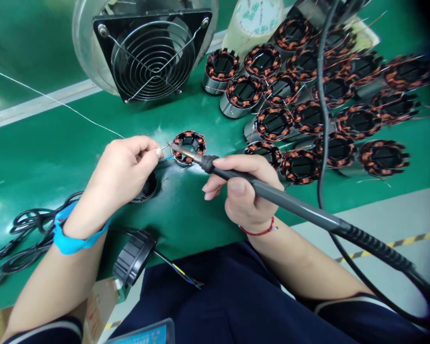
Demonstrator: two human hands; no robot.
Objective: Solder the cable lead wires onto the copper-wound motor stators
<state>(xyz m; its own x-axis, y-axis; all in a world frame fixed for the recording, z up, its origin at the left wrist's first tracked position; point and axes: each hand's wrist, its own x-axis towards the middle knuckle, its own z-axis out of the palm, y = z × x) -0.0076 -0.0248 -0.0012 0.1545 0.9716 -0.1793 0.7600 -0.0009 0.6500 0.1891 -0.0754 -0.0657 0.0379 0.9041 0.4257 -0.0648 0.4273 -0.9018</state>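
Observation:
My right hand [251, 191] is closed around a soldering iron [294, 193], its metal tip pointing left over a motor stator [188, 142] wound with copper wire. Between the thumb and fingers of my left hand [129, 165] is pinched a thin solder wire [75, 111], which trails off to the upper left. Its end meets the iron's tip at the stator's left rim. A short blue lead [169, 157] runs from my left fingertips toward the stator. Partly hidden under my left hand is a dark round part [148, 188].
Several wound stators [272, 123] stand in rows at the right. A fan with a wire guard [155, 71] and a tape roll [258, 19] are at the back. Coiled black cable [36, 229] and a black cap with wires [134, 258] lie near the front. The iron's cord [322, 105] hangs across the right side.

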